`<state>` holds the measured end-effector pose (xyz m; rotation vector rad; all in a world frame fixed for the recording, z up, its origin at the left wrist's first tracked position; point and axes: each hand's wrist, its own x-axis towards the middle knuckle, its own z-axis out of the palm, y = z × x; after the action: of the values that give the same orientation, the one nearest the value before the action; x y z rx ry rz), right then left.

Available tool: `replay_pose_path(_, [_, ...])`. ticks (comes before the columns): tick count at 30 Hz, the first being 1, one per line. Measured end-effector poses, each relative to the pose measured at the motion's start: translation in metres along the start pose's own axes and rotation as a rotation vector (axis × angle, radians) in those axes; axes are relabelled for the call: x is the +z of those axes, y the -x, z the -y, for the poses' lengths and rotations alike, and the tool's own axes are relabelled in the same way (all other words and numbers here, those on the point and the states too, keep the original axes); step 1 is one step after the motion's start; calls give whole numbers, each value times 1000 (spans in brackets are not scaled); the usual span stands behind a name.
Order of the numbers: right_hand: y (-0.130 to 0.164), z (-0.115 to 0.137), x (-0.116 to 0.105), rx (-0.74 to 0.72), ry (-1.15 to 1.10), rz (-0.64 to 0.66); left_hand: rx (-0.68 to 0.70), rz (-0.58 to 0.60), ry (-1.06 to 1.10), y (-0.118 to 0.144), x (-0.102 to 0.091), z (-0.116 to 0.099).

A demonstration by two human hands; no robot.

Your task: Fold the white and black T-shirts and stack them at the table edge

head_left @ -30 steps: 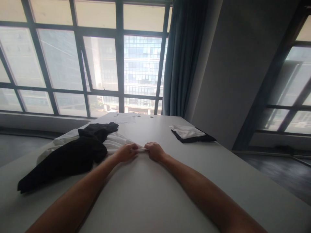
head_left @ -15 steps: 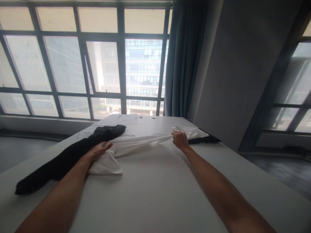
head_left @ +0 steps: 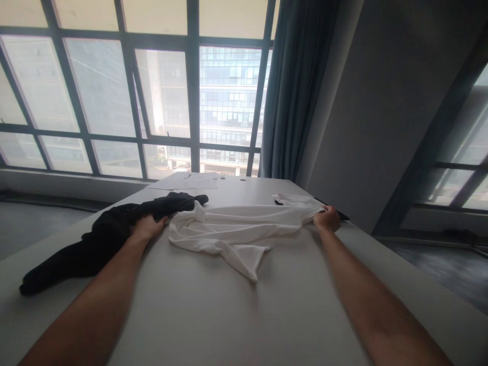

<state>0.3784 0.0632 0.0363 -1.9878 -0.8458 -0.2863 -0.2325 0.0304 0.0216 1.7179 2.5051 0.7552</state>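
Between both hands, white garment [head_left: 232,229] lies stretched, rumpled.

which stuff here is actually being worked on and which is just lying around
In hand:
- white garment, spread across the table, its right end gripped by the right hand
- black garment, with the left hand resting on it

Lying about:
- folded white and black clothes behind the right hand
- papers at the far end
- curtain

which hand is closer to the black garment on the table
Left. The left hand rests against the black garment at its near edge. The right hand is far across the table, gripping the white shirt.
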Motion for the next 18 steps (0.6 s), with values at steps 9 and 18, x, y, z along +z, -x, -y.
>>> replay_pose_path(9, [38, 56, 8, -583, 70, 395, 538, -195, -61, 48, 6, -93])
replay_pose_path(18, [103, 73, 20, -944, 135, 872, 519, 148, -233, -10, 28, -83])
